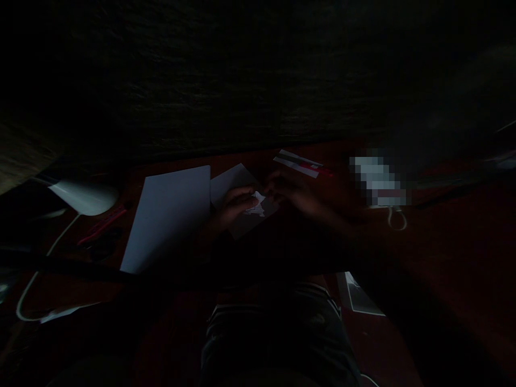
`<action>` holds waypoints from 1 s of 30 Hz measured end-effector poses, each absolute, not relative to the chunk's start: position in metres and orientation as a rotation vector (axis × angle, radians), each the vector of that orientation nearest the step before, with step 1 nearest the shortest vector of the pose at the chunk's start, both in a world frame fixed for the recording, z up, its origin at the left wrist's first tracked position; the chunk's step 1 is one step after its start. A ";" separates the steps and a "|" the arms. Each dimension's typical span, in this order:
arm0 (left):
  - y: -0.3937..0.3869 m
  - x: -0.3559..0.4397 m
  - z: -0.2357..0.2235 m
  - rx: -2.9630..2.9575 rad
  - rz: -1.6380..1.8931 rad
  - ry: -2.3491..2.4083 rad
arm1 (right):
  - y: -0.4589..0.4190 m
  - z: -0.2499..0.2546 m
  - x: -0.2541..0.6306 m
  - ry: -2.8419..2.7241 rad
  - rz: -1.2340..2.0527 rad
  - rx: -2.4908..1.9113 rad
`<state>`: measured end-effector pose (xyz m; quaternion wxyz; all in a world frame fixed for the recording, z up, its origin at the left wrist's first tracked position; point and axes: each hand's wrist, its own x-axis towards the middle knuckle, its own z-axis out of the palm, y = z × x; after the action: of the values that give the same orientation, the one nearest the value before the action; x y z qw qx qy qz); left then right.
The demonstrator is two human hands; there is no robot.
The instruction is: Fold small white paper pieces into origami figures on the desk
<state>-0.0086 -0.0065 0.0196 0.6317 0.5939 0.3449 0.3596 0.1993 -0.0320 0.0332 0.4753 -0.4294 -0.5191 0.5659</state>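
The scene is very dark. My left hand (235, 203) pinches a small, jagged-edged piece of white paper (256, 206) between thumb and fingers. Just right of that piece is my right hand (293, 189), its fingers bent; shadow hides whether anything is between them. Beneath both hands lies a greyish sheet of paper (228, 180), turned at an angle. A larger white sheet (173, 207) lies to its left, partly in shadow.
Beyond my right hand lies a pale strip with a red item (322, 170). A white lamp-like object (83, 196) with a cord and a pink-red tool (102, 224) are on the left. A pixelated pale object (374, 177) with a looped cord stands right.
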 end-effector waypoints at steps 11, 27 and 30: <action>-0.006 -0.007 0.017 1.424 0.884 0.840 | -0.030 0.031 0.202 -1.501 1.340 -1.032; 0.002 -0.006 0.010 1.416 0.962 0.831 | -0.008 0.028 0.266 -1.834 0.823 -1.539; -0.002 -0.007 0.017 1.433 0.940 0.865 | -0.006 0.026 0.271 -1.863 0.740 -1.594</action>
<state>-0.0068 -0.0018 0.0170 0.5738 0.6113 0.3691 0.4010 0.2712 -0.0059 0.0257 0.2864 -0.5963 -0.6969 0.2770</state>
